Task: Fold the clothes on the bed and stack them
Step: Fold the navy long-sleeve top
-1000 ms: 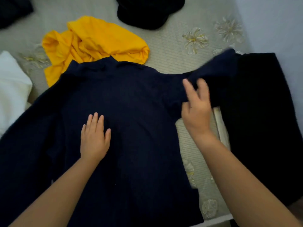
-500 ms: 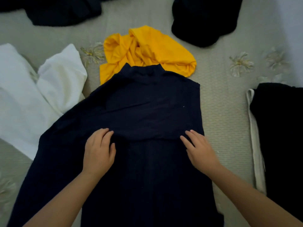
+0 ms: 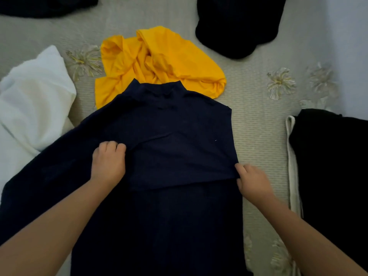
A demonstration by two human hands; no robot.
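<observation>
Navy top lies flat on the bed, collar away, right sleeve folded across the chest. Left hand pinches the folded sleeve's end; right hand pinches its lower corner at the side edge. Advice: pull the flap taut and square, smooth creases, then fold the left sleeve to match.

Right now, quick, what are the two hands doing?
Left hand: fingers curled, gripping the navy top at the folded sleeve.
Right hand: pinching the folded sleeve's lower right corner.
</observation>
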